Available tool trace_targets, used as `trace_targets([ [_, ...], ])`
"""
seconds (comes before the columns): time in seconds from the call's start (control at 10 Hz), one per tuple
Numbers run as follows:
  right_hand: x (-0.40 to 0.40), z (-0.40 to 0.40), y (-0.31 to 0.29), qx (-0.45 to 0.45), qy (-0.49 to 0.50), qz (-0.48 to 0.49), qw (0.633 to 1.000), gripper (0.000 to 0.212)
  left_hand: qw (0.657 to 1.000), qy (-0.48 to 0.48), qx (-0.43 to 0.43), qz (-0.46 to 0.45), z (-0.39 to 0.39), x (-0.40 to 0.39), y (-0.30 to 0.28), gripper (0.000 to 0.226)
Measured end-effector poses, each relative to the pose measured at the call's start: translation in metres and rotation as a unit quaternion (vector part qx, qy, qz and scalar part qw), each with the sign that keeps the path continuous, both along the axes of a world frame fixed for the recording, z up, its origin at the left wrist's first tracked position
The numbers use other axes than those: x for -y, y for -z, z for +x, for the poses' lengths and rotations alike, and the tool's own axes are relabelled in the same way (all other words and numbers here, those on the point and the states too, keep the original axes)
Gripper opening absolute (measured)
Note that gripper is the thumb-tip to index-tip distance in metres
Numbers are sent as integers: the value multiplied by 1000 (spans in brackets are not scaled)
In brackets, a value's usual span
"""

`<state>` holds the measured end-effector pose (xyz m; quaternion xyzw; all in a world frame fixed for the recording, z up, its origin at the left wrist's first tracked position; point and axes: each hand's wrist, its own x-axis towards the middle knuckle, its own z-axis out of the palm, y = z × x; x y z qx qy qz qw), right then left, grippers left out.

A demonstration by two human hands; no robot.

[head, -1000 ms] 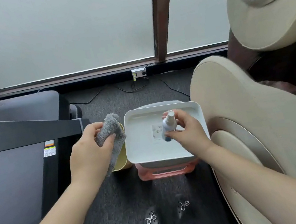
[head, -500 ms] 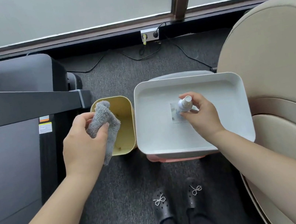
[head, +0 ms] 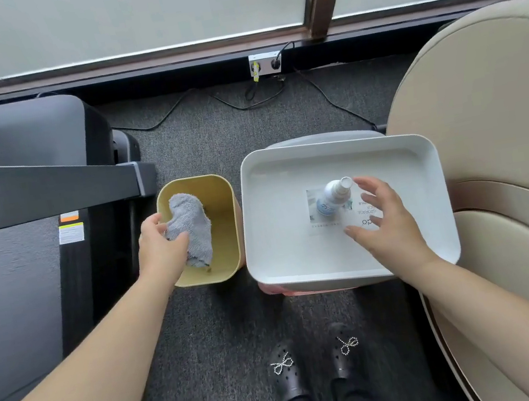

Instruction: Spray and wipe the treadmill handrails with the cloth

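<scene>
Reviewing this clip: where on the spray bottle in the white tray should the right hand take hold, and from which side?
Grip the spray bottle around its wider lower body, coming from the right, where the open right hand hovers. It stands upright in the white tray, and its narrow cap end offers less to hold.

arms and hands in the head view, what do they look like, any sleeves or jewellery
Both forearms are bare up to the frame edge, with no sleeves in view. The left hand and right hand wear no gloves; no rings, watch or bracelets are visible. The fingernails look short and unpainted.
</scene>
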<state>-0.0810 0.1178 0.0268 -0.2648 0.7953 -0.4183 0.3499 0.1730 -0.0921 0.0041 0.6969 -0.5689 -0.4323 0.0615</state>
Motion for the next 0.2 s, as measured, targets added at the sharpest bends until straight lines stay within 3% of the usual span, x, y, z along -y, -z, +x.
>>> trace_targets([
  [0.2,-4,0,-11,-3,-10,14,1000,76,997,49,52,25,24,-9,-4,50],
])
